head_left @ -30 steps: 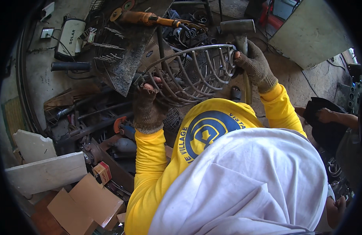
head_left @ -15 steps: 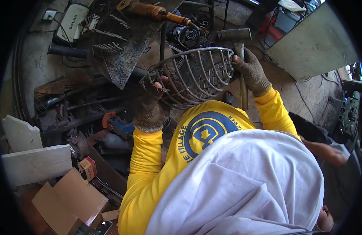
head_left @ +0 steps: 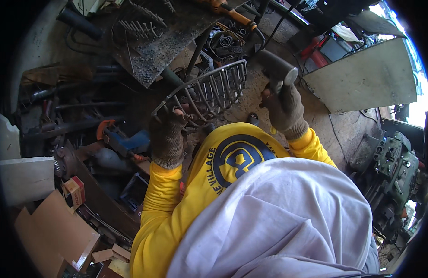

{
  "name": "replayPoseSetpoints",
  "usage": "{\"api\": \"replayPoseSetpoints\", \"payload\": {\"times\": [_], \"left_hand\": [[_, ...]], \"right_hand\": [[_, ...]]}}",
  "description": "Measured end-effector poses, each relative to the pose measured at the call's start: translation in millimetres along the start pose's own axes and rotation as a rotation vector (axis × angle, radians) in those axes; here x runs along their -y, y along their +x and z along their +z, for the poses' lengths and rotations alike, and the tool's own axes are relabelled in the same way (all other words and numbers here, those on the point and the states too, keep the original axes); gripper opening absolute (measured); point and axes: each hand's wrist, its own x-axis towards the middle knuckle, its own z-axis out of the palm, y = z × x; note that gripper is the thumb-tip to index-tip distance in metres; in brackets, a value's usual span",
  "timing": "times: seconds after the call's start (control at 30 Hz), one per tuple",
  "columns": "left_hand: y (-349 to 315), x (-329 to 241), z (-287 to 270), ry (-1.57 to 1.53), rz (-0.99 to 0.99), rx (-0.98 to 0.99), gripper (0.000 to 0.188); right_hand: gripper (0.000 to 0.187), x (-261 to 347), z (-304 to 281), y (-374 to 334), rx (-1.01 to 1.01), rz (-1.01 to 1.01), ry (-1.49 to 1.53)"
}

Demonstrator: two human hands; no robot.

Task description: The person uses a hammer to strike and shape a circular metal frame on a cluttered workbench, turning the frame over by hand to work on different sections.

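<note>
My left hand, in a brown knitted glove with bare fingertips, grips the near left end of a metal rack. The rack is basket-like, with a curved rim and several bent ribs, and it is held tilted in the air. In my right hand, gloved the same way, is a hammer with a thick cylindrical head. The fingers wrap round its handle close below the head. Hammer and rack are apart, with the hammer to the right of the rack's far end.
A worktable with grey debris and upright metal rods stands ahead left, an orange power tool at its far edge. A blue-and-orange tool lies among scrap at left. Cardboard, a pale board and green machinery surround me.
My right hand has let go of the rack's far end and moved right and nearer, hammer upright in it. The rack has swung left, still in my left hand. The whole view has shifted.
</note>
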Motion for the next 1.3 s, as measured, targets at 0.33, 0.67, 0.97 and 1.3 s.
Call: {"api": "replayPoseSetpoints", "payload": {"times": [0.33, 0.67, 0.97, 1.3], "left_hand": [[3.7, -44.6, -23.5, 0.428, 0.053, 0.137, 0.033], [7.8, -40.1, -33.1, 0.919, 0.34, 0.095, 0.037], [19.7, -49.2, -15.6, 1.091, 0.519, 0.164, 0.018], [12.6, -70.8, -4.9, 0.303, 0.009, 0.072, 0.027]], "right_hand": [[0.038, 34.8, 61.5, -25.1, 0.076, 0.111, -0.036], [0.037, 50.5, 82.1, -8.0, 0.105, -0.012, -0.377], [0.024, 73.8, 74.7, -5.2, 0.099, 0.09, -0.594], [0.033, 59.8, 72.8, -15.9, 0.029, 0.097, -0.345]]}}
